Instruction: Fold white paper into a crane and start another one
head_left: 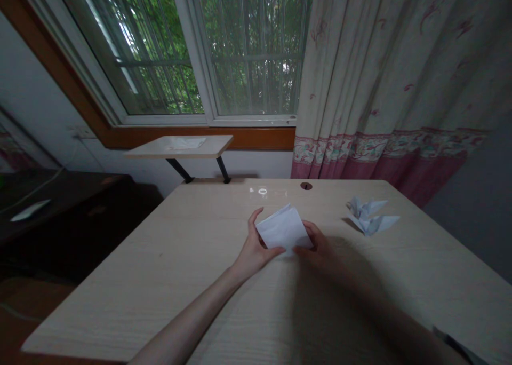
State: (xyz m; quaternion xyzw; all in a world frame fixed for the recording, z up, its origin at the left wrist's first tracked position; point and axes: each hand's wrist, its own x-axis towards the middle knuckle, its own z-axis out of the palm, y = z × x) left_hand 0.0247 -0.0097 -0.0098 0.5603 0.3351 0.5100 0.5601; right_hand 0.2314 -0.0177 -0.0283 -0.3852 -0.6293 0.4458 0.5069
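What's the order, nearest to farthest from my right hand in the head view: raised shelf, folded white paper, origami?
1. Folded white paper: touching the right hand, on its left.
2. Origami: apart from it, to the right.
3. Raised shelf: back left.

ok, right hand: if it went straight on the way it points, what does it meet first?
The folded white paper, which the right hand is touching at its right side. Beyond that, possibly the fingers of the left hand; depth is hard to judge from one view.
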